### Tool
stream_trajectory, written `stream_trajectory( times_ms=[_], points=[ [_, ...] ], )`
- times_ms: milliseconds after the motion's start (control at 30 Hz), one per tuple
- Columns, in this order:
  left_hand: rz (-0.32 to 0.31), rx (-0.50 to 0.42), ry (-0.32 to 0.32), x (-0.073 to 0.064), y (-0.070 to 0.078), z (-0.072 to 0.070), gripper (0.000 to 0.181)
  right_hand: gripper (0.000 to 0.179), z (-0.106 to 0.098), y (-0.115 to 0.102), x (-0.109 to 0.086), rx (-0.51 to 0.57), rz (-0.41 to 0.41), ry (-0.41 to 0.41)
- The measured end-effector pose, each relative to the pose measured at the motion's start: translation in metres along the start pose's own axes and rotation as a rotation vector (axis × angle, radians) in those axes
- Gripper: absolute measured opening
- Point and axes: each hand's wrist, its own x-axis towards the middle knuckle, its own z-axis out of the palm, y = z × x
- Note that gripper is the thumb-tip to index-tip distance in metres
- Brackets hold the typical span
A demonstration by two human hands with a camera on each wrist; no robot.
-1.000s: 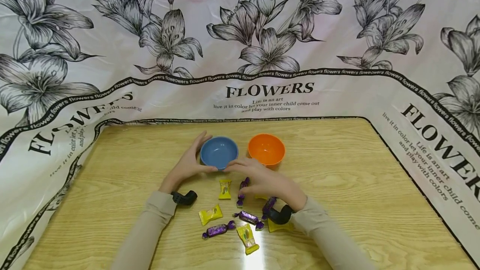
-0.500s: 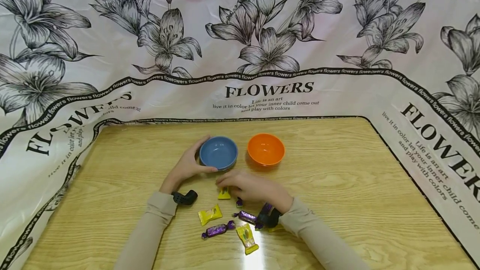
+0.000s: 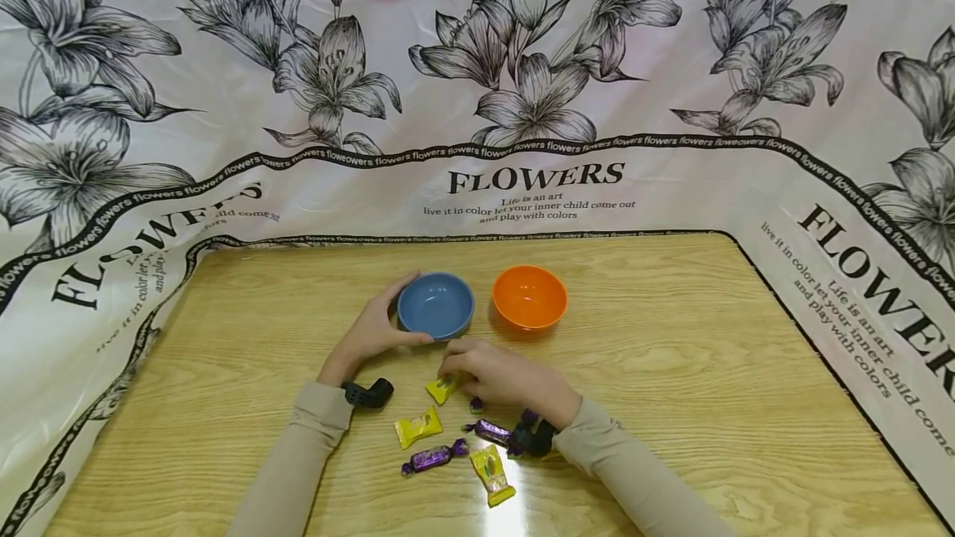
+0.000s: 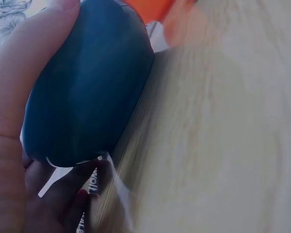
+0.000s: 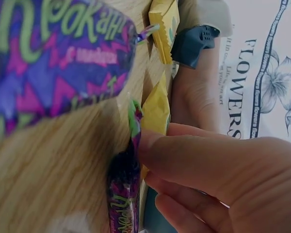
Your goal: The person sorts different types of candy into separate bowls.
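Note:
My left hand point(image 3: 369, 331) holds the blue bowl point(image 3: 436, 305) from its left side, thumb along the near rim and fingers round the far side. In the left wrist view the bowl's dark blue outer wall point(image 4: 87, 87) fills the space beside the thumb. My right hand point(image 3: 498, 373), just in front of that bowl, pinches a yellow-wrapped candy point(image 3: 438, 390) between thumb and fingertips. The right wrist view has this yellow wrapper point(image 5: 156, 109) standing up from the fingertips. A purple-wrapped candy point(image 5: 122, 204) lies right beside the thumb, mostly hidden under the hand in the head view.
An orange bowl point(image 3: 530, 297) stands right of the blue one. Nearer me on the wooden table point(image 3: 709, 371) lie a yellow candy point(image 3: 418, 427), another yellow candy point(image 3: 491, 475) and purple candies point(image 3: 429, 459). A flower-printed cloth point(image 3: 537, 189) borders the table's back and sides.
My right hand has left the blue bowl's near rim, come down to the yellow candy and pinched it. That candy has tilted. The left hand stays at the bowl.

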Motion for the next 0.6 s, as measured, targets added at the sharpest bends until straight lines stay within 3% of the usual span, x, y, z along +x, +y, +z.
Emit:
stream_trajectory(
  times_ms=[233,600],
  points=[
    [0.013,0.006,-0.003,-0.0005,-0.0007,0.0003,0.111,0.020,0.0012,-0.0025,0.0002,-0.102,0.016,-0.007],
    [0.006,0.025,0.003,-0.0026,0.0012,0.0039,0.111,0.018,-0.0002,-0.0046,-0.0030,-0.119,0.026,0.001]
  ],
)
